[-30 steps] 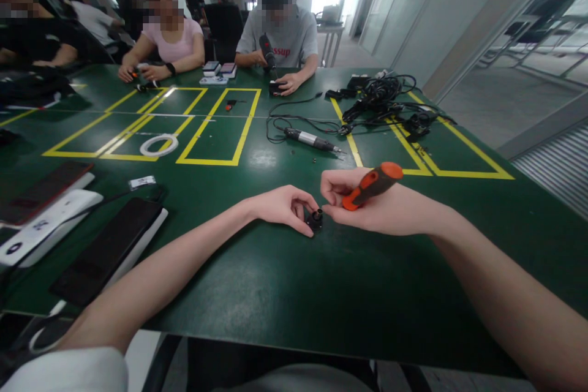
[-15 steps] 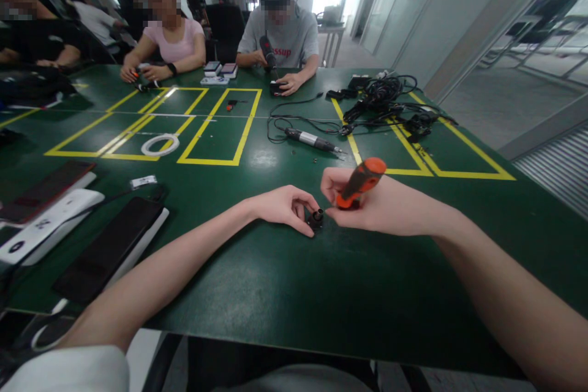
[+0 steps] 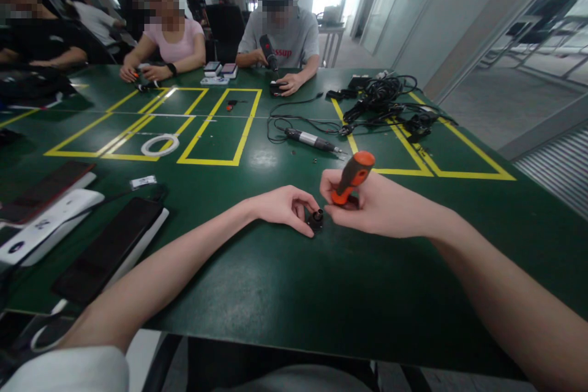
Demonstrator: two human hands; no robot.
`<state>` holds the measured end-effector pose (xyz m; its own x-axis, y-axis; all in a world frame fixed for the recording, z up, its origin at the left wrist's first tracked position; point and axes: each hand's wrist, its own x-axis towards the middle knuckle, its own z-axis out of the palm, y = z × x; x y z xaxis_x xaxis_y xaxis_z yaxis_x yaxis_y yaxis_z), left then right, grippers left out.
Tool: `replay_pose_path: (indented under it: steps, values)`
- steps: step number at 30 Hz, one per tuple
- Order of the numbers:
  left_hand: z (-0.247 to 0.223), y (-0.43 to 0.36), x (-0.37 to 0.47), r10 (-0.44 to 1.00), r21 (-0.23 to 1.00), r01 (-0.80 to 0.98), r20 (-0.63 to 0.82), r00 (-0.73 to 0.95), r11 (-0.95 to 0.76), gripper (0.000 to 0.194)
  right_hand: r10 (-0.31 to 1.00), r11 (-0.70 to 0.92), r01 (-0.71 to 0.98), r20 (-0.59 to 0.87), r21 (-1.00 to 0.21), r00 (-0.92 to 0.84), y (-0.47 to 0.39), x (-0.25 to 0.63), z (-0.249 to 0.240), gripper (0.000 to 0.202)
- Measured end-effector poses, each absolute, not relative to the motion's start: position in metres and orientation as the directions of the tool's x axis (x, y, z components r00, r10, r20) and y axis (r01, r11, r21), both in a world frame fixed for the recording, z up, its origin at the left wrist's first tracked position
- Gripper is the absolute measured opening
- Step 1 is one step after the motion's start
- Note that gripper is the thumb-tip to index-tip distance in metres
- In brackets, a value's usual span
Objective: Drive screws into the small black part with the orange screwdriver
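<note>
Both hands meet near the middle of the green table [image 3: 285, 294]. Left hand [image 3: 285, 208] curls its thumb and fingers around a small black part [image 3: 316, 219] and pins it down on the table top. Right hand [image 3: 367, 205] is closed around an orange screwdriver [image 3: 351, 176], with the thumb and fingers wrapped low on the handle.

That small black part sits right between the two hands, touching the left fingertips and just beside the right thumb. It lies a little to the left of and below the right hand. The orange screwdriver stands tilted, with its fat end up and leaning away to the right and its low end pointing down toward the small black part. Both hands are about as near to the part, but only the left one holds it.

The tip of the screwdriver is hidden behind the right fingers, so I cannot tell if it touches the part. The part is tiny and dark, and its shape is hard to make out.

Farther back lie a grey power screwdriver [image 3: 310, 139], a pile of black cables [image 3: 386, 101] and a white ring [image 3: 158, 144]. Dark flat trays [image 3: 108, 248] sit at the left. Other people work at the far side.
</note>
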<state>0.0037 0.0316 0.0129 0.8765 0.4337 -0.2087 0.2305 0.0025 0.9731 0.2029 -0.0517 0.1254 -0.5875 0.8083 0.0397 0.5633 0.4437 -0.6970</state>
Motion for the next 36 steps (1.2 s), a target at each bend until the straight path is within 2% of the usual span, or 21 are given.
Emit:
replay_pose_path:
  steps: [4, 23, 30, 36]
  values:
    - [0.0137, 0.0313, 0.0042, 0.429, 0.972, 0.235, -0.211, 0.879, -0.002, 0.049, 0.81, 0.451, 0.55, 0.064, -0.703, -0.582, -0.0516, 0.2026, 0.1255, 0.009]
    - [0.0128, 0.0309, 0.0036, 0.434, 0.975, 0.223, -0.201, 0.878, 0.0, 0.046, 0.813, 0.377, 0.544, -0.014, -0.75, -0.582, -0.0514, 0.2065, 0.1221, 0.009]
    - [0.0117, 0.032, 0.0037, 0.432, 0.973, 0.231, -0.205, 0.878, -0.007, 0.05, 0.825, 0.39, 0.56, 0.007, -0.731, -0.565, -0.0513, 0.2069, 0.1216, 0.009]
    - [0.0124, 0.0309, 0.0037, 0.428, 0.975, 0.223, -0.197, 0.882, -0.012, 0.045, 0.819, 0.386, 0.553, -0.001, -0.738, -0.574, -0.0514, 0.2079, 0.1186, 0.008]
